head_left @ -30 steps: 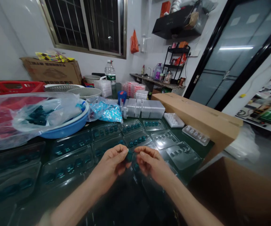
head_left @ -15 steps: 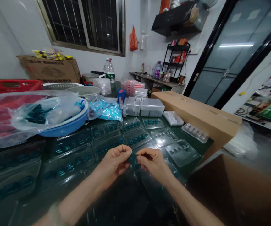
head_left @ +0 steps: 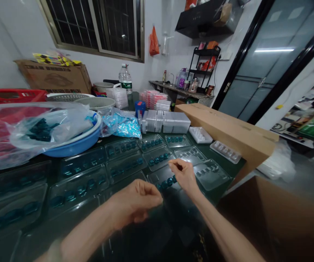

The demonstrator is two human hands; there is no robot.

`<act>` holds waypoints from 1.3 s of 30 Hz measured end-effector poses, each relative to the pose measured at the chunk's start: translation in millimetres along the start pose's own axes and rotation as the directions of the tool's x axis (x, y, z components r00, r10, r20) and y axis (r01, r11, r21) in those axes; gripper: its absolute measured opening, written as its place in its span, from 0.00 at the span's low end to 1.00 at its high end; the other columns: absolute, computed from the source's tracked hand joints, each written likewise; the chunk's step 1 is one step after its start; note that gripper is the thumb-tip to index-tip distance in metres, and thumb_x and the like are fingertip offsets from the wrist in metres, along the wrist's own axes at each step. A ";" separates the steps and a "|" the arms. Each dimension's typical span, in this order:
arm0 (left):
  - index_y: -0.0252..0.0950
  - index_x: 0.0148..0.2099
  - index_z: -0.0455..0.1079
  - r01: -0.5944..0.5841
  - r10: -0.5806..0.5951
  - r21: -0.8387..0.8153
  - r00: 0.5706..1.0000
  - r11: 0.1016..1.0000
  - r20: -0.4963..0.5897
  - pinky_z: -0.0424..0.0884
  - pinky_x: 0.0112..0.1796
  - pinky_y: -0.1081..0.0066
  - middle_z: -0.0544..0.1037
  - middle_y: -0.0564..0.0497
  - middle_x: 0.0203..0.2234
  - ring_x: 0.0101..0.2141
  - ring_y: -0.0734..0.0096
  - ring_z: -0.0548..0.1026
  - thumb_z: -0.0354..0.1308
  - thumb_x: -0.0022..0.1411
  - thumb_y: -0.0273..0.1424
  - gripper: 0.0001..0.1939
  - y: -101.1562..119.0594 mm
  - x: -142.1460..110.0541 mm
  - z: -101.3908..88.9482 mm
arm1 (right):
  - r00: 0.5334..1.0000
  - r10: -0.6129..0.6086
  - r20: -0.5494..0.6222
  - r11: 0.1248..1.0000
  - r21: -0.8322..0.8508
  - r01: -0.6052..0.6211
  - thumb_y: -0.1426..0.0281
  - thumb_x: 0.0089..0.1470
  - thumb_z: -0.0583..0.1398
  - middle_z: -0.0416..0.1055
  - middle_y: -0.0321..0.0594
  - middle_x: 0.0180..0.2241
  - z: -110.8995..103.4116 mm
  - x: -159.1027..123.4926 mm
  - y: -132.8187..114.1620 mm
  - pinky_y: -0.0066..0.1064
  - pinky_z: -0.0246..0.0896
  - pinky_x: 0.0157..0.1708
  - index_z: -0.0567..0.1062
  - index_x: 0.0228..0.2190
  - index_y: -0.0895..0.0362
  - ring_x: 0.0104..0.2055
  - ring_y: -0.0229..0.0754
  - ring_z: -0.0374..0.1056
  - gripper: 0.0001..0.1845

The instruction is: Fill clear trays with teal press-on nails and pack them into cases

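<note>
My left hand [head_left: 136, 200] hovers over the near part of the dark green table, thumb and fingers pinched together; whatever may be between them is hidden. My right hand [head_left: 184, 176] is also closed in a pinch, above a clear plastic tray with a row of glossy teal pieces [head_left: 169, 181]. What its fingertips hold, if anything, does not show. Just behind lies a similar clear tray [head_left: 151, 168] with teal pieces in its row of pockets. To the right, a clear tray [head_left: 211, 180] shows colourless pockets.
Several more trays with teal pieces cover the left side. A blue basin [head_left: 72, 147] under clear plastic film holds dark teal pieces. Stacked clear boxes [head_left: 176, 122] and a blue patterned packet bag [head_left: 128, 126] stand behind. A long cardboard box [head_left: 228, 127] borders the right.
My hands, together on a dark teal piece before, have moved apart. The right went up over the tray and the left moved slightly down. The teal piece no longer shows between them.
</note>
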State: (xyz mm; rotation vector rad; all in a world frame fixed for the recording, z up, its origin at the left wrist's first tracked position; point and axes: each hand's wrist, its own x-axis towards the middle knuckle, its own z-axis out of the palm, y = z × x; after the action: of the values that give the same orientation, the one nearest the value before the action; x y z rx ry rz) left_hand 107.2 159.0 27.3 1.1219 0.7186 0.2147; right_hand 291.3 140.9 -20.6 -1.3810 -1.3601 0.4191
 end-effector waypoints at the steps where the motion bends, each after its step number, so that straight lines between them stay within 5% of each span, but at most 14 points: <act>1: 0.32 0.24 0.70 -0.033 0.033 -0.038 0.999 0.999 -0.007 0.47 0.12 0.80 0.64 0.55 0.11 0.12 0.82 0.61 0.60 0.47 0.32 0.07 -0.6 0.3 0.6 | 1.000 0.007 0.014 1.000 0.012 -0.007 0.69 0.49 0.54 0.67 0.37 0.23 -2.1 1.7 1.1 0.26 0.53 0.22 0.74 0.28 0.58 0.23 0.35 0.59 0.10; 12: 0.30 0.36 0.68 -0.303 0.216 -0.243 0.920 0.922 -0.327 0.63 0.17 0.77 0.73 0.47 0.26 0.24 0.69 0.73 0.59 0.46 0.24 0.11 -10.7 17.9 -15.2 | 0.957 0.228 0.179 0.856 0.432 -0.285 0.66 0.45 0.59 0.67 0.35 0.22 2.5 -17.6 -26.2 0.24 0.55 0.17 0.71 0.32 0.59 0.18 0.32 0.58 0.11; 19: 0.31 0.40 0.65 -0.375 0.249 -0.287 0.885 0.881 -0.393 0.64 0.19 0.76 0.72 0.49 0.26 0.26 0.68 0.73 0.58 0.48 0.23 0.13 -12.1 13.3 -15.5 | 0.971 0.169 0.169 0.937 0.278 -0.212 0.70 0.47 0.58 0.64 0.32 0.20 9.3 -20.2 -46.0 0.22 0.52 0.19 0.71 0.24 0.59 0.20 0.31 0.57 0.05; 25: 0.31 0.39 0.64 -0.407 0.258 -0.244 0.842 0.880 -0.473 0.62 0.20 0.77 0.69 0.53 0.21 0.22 0.76 0.69 0.59 0.45 0.21 0.16 -24.0 -0.1 -28.1 | 0.986 -0.013 0.163 0.964 0.262 -0.031 0.74 0.46 0.58 0.64 0.32 0.20 17.8 -16.1 -78.5 0.22 0.52 0.22 0.70 0.22 0.58 0.23 0.31 0.58 0.04; 30: 0.34 0.43 0.63 -0.514 0.464 0.067 0.700 0.855 -0.543 0.65 0.26 0.76 0.71 0.54 0.27 0.27 0.76 0.69 0.59 0.45 0.22 0.20 -17.8 -34.0 -43.0 | 0.981 -0.119 0.154 0.949 0.309 0.066 0.72 0.47 0.59 0.64 0.32 0.21 28.0 -5.6 -111.3 0.22 0.54 0.22 0.70 0.23 0.58 0.23 0.31 0.59 0.03; 34: 0.37 0.42 0.66 -0.507 0.639 0.394 0.541 0.766 -0.547 0.65 0.33 0.77 0.70 0.55 0.29 0.31 0.76 0.68 0.58 0.48 0.24 0.16 -8.6 -70.0 -47.7 | 0.969 -0.031 0.246 0.905 0.418 -0.077 0.70 0.48 0.58 0.63 0.31 0.19 56.0 -1.9 -112.4 0.22 0.54 0.19 0.70 0.28 0.58 0.20 0.31 0.59 0.04; 39: 0.37 0.35 0.68 -0.459 0.789 0.647 0.435 0.609 -0.433 0.65 0.29 0.79 0.69 0.55 0.28 0.27 0.78 0.68 0.55 0.52 0.25 0.06 -8.9 -98.0 -52.4 | 0.905 0.056 0.421 0.776 0.553 -0.305 0.69 0.50 0.56 0.64 0.34 0.21 100.0 -12.3 -103.8 0.22 0.54 0.16 0.71 0.32 0.60 0.19 0.31 0.58 0.07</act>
State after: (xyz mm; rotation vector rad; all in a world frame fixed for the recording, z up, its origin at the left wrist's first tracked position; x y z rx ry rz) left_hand -1.5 145.0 47.8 1.7751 0.9900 1.2806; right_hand 155.1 147.1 27.7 -0.9033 -1.2291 1.2095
